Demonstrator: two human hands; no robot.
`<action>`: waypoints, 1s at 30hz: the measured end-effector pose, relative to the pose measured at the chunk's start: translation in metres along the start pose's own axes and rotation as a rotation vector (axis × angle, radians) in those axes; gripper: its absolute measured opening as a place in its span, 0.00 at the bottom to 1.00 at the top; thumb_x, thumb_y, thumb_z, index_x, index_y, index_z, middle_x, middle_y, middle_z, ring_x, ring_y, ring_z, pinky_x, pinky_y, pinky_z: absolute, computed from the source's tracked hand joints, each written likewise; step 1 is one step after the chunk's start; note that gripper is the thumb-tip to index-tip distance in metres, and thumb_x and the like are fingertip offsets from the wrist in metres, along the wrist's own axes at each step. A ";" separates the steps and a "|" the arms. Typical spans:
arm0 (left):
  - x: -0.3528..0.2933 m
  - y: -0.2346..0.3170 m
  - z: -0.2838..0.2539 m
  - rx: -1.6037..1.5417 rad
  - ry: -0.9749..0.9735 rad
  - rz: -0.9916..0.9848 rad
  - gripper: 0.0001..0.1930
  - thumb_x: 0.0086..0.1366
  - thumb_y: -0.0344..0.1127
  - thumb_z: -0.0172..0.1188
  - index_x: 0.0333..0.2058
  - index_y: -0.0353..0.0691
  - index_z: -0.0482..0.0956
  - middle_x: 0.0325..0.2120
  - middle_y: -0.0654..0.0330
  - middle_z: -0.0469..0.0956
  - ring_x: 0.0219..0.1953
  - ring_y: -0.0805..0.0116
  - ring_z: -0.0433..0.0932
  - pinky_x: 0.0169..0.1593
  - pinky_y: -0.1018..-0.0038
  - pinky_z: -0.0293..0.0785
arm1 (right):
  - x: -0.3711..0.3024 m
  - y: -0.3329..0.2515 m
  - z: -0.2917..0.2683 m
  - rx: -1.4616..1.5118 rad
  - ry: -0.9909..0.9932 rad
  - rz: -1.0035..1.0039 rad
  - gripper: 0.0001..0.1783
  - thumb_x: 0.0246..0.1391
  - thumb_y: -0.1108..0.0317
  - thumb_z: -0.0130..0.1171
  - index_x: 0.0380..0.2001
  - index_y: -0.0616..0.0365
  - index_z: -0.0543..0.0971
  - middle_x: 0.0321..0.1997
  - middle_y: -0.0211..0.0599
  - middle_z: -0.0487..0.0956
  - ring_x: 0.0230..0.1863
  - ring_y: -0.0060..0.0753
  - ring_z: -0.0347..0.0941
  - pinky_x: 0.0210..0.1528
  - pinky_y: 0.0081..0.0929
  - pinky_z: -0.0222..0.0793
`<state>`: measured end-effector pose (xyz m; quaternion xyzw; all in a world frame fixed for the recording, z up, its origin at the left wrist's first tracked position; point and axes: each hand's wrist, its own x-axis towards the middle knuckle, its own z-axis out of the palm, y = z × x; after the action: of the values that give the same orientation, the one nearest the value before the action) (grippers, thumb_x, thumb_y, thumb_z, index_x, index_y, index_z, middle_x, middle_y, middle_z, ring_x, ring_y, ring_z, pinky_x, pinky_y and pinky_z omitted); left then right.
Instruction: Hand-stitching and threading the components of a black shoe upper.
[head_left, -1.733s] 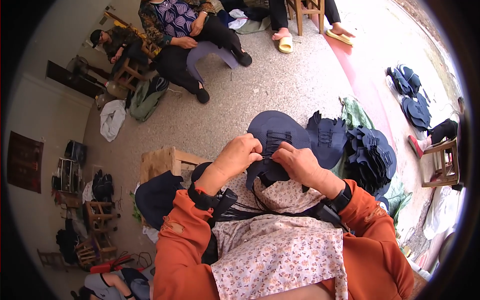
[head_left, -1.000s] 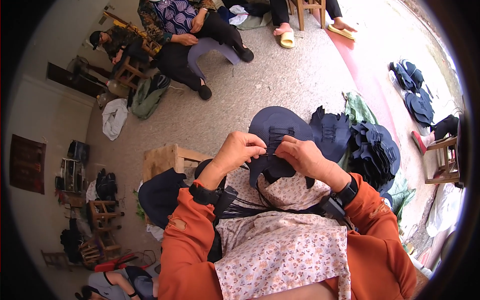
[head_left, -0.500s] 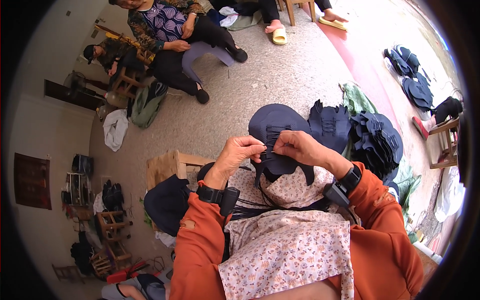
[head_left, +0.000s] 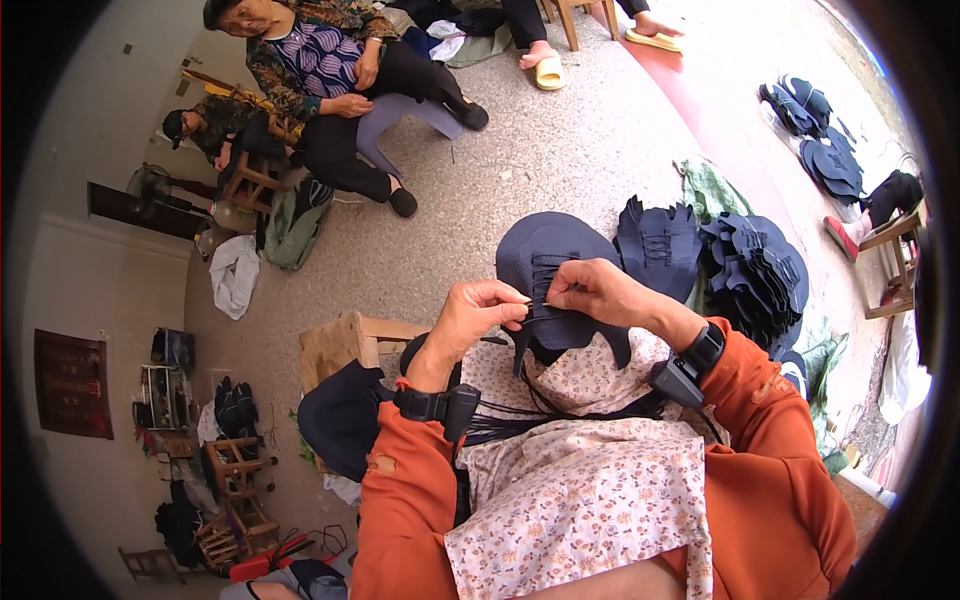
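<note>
A dark navy shoe upper [head_left: 553, 232] lies flat on my lap, with black lace crossing its middle in rows. My left hand [head_left: 474, 312] pinches a shoelace end at the left edge of the lacing, thumb against forefinger. Just to the right, my right hand [head_left: 608, 296] is closed in a pinch on a lace with a pale tip, close to the upper's eyelets. The two hands are almost touching fingertips. More loose black laces [head_left: 500, 425] trail across the floral apron [head_left: 590, 490] below my wrists.
A laced upper [head_left: 658, 240] and a stack of uppers [head_left: 755, 280] sit to the right. More dark pieces [head_left: 345, 418] lie beside a wooden stool [head_left: 345, 345] at left. A seated person [head_left: 335, 90] is across the floor; further uppers [head_left: 830, 165] lie far right.
The view has shifted slightly. Both hands keep their pinches at the lacing, with only a small shift of the fingers. The seated person's head shows more fully.
</note>
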<state>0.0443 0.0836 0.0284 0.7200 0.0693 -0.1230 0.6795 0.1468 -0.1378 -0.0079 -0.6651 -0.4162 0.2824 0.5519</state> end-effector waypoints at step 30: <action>-0.008 -0.035 0.006 -0.283 0.317 -0.089 0.21 0.66 0.43 0.60 0.48 0.28 0.78 0.37 0.58 0.82 0.38 0.75 0.80 0.43 0.80 0.76 | -0.112 -0.069 -0.078 0.444 -0.075 0.118 0.10 0.56 0.67 0.60 0.34 0.65 0.77 0.23 0.25 0.72 0.23 0.15 0.64 0.24 0.16 0.58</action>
<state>0.0271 0.0803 -0.0035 0.6241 0.2235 -0.0271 0.7482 0.1397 -0.2707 0.0674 -0.5395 -0.3244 0.4233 0.6515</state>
